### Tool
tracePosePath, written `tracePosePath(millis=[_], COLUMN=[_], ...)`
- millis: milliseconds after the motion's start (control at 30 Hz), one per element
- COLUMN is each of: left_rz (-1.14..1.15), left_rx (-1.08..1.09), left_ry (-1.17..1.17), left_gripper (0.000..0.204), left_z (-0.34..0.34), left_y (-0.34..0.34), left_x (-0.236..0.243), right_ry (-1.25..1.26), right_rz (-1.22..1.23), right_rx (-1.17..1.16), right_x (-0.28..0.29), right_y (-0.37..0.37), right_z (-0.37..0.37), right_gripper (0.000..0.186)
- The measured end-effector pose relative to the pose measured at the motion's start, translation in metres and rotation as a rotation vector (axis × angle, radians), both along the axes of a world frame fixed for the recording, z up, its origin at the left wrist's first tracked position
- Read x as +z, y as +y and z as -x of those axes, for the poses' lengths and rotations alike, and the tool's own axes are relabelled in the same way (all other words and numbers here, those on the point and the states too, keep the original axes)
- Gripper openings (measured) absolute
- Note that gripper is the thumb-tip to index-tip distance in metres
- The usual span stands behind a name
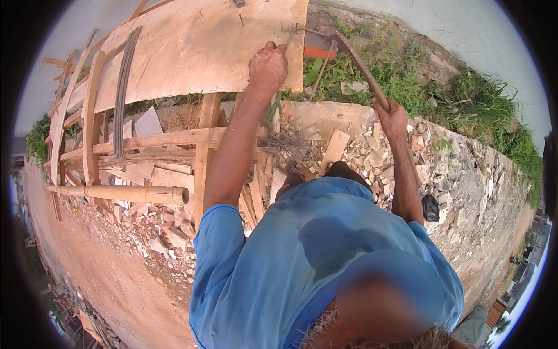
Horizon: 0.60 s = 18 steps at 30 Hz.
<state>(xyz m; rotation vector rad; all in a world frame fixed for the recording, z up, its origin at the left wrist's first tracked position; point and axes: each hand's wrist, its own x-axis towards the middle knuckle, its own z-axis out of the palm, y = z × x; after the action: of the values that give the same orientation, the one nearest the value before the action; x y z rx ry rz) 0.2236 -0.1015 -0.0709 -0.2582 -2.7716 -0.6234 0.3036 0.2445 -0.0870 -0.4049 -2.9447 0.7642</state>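
Note:
My left hand [268, 67] is closed low over the plywood board [186, 52], near its right end. A thin steel rod [290, 36] emerges from its fingers and bends to the right near a metal peg [282, 26]. My right hand [392, 118] grips the lower end of a long, rusty bending bar [363, 68]. The bar's upper end meets the rod just past the board's edge. Another thin length [322, 71] slants down from that meeting point; whether it belongs to the same rod, I cannot tell.
Another upright peg [241, 20] stands on the board. A bundle of steel rods [125, 87] lies across its left part. Wooden framing [157, 139] and a bamboo pole [122, 193] stand left. Tangled wire [290, 142] and rubble [436, 151] cover the ground. Weeds [401, 81] grow along the wall.

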Motion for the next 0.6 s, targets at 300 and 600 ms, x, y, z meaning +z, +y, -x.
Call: tracePosePath(millis=[300, 600], left_rz=[-0.328, -1.157], left_rx=[0.057, -0.062], left_ry=[-0.37, -0.519], left_gripper=[0.039, 0.028], left_z=[0.02, 0.003], left_y=[0.014, 0.024], left_x=[0.019, 0.03], right_ry=[0.043, 0.102], right_rz=[0.999, 1.228], right_rx=[0.265, 0.257], right_x=[-0.015, 0.03], right_y=[-0.11, -0.098], right_z=[0.052, 0.073], right_gripper=[0.039, 0.037])
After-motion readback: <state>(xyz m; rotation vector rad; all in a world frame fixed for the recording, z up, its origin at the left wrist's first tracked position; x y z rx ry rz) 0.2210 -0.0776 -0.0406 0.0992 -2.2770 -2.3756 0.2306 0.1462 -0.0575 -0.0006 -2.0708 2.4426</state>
